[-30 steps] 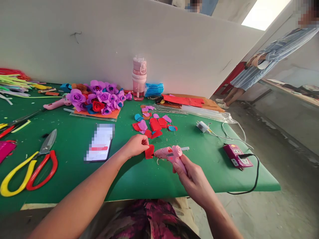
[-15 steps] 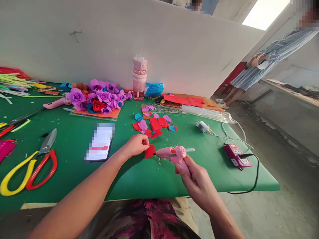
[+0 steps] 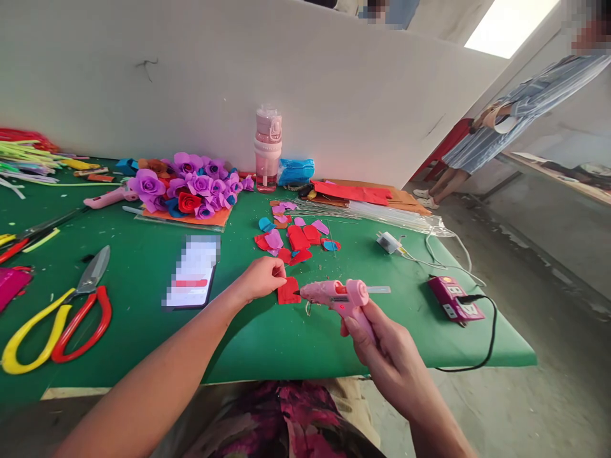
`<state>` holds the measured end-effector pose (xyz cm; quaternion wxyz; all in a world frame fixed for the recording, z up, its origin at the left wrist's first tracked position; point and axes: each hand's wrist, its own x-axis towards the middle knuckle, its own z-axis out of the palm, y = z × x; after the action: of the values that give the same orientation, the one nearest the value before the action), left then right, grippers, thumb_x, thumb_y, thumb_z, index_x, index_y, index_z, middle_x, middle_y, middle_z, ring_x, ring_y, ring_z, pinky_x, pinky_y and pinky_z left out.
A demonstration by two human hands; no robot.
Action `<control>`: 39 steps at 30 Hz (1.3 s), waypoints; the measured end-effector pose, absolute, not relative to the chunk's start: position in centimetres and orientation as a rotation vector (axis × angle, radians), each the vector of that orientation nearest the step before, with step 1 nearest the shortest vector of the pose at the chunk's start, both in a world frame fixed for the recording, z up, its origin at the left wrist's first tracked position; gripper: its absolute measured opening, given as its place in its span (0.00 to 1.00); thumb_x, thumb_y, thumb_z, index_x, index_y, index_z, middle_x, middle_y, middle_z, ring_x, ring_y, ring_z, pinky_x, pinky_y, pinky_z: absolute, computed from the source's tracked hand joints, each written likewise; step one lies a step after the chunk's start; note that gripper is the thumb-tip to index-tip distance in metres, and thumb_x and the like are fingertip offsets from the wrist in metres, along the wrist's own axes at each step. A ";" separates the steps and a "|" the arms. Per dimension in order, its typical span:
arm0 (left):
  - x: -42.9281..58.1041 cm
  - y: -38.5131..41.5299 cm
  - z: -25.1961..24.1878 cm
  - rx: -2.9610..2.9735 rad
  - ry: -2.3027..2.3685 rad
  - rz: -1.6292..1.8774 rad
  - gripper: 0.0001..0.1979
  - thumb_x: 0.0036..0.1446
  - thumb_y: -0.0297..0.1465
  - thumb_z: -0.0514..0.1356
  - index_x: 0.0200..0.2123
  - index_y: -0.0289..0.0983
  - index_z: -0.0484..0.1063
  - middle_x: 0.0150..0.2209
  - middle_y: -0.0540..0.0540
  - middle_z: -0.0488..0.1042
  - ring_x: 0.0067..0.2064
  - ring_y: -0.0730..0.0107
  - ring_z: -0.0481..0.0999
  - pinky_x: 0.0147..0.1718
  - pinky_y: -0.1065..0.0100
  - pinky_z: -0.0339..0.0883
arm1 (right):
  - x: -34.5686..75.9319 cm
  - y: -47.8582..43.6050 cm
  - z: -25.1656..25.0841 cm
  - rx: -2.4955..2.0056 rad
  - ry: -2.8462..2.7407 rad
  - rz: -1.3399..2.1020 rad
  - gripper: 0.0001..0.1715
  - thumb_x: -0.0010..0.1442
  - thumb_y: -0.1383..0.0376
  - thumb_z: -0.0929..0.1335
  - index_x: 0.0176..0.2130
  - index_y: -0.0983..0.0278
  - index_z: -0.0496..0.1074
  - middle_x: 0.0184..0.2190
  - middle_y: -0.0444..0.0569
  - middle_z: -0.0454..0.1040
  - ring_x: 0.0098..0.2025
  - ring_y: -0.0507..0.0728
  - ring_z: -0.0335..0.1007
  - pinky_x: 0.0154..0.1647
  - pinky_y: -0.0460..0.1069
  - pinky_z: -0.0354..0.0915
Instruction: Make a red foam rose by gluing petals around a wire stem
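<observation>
My right hand (image 3: 384, 337) is wrapped around the handle of a pink hot glue gun (image 3: 341, 296). Its dark nozzle points left and meets the right edge of a red petal (image 3: 287, 291); a clear glue stick (image 3: 378, 290) pokes out of its back, and a small red light glows on its side. My left hand (image 3: 263, 277) is closed in a pinch at the petal's upper left corner; the fingertips partly hide the grip. Just beyond lie loose red, purple and blue petals (image 3: 298, 237).
Scissors (image 3: 83, 299) and a phone (image 3: 193, 273) lie to the left. Behind are purple flowers (image 3: 191, 184) and an upright pink bottle (image 3: 268, 149). A power strip (image 3: 456, 299) with cords and a white plug (image 3: 390, 243) sit right. A person (image 3: 515, 114) stands beyond the table.
The glue gun and my right hand have shifted slightly right, with the nozzle still at the petal's right edge. My left hand stays in place.
</observation>
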<state>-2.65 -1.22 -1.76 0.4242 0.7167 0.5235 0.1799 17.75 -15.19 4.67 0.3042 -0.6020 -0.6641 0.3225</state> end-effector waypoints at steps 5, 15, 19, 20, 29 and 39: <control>-2.7 -1.2 -1.7 1.789 1.304 0.449 0.02 0.41 0.27 0.57 0.20 0.37 0.66 0.22 0.52 0.68 0.26 0.70 0.67 0.24 0.70 0.55 | 17.1 -14.5 3.6 -1.648 -1.853 0.798 0.15 0.65 0.57 0.57 0.33 0.62 0.63 0.20 0.41 0.62 0.20 0.50 0.55 0.21 0.45 0.52; -2.7 -1.1 -1.8 1.827 1.295 0.445 0.02 0.42 0.28 0.56 0.20 0.37 0.66 0.22 0.52 0.68 0.26 0.70 0.67 0.24 0.70 0.55 | 16.7 -13.9 1.9 -1.695 -1.892 0.822 0.14 0.65 0.56 0.56 0.31 0.60 0.57 0.21 0.42 0.64 0.21 0.52 0.56 0.23 0.46 0.51; -2.7 -1.1 -2.0 1.821 1.301 0.447 0.02 0.42 0.28 0.56 0.20 0.37 0.66 0.22 0.52 0.68 0.26 0.70 0.67 0.25 0.70 0.55 | 17.0 -13.9 1.7 -1.712 -1.884 0.842 0.15 0.65 0.55 0.56 0.32 0.61 0.59 0.21 0.43 0.65 0.22 0.52 0.57 0.24 0.46 0.51; -2.7 -1.1 -2.0 1.818 1.299 0.448 0.02 0.42 0.28 0.56 0.20 0.37 0.66 0.22 0.52 0.68 0.26 0.70 0.67 0.25 0.70 0.55 | 17.1 -13.9 1.7 -1.717 -1.876 0.851 0.15 0.65 0.54 0.56 0.32 0.61 0.59 0.22 0.43 0.65 0.22 0.52 0.57 0.24 0.46 0.51; -2.9 -1.0 -2.5 1.822 1.294 0.442 0.03 0.43 0.29 0.57 0.21 0.37 0.66 0.22 0.52 0.69 0.27 0.70 0.68 0.25 0.69 0.56 | 17.8 -13.9 1.7 -1.764 -1.847 0.837 0.18 0.64 0.52 0.55 0.33 0.61 0.62 0.20 0.42 0.63 0.21 0.52 0.55 0.23 0.46 0.50; -2.7 -1.1 -2.0 1.763 1.296 0.463 0.03 0.42 0.28 0.58 0.20 0.37 0.66 0.21 0.52 0.68 0.26 0.71 0.66 0.25 0.70 0.55 | 21.3 -14.0 2.6 -1.593 -1.347 1.243 0.22 0.62 0.48 0.60 0.33 0.63 0.67 0.15 0.38 0.56 0.17 0.48 0.50 0.18 0.44 0.48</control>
<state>-2.74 -1.14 -1.96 0.4371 0.7091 0.5211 0.1861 21.27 -13.95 2.62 0.3487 -0.6148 -0.5199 0.4797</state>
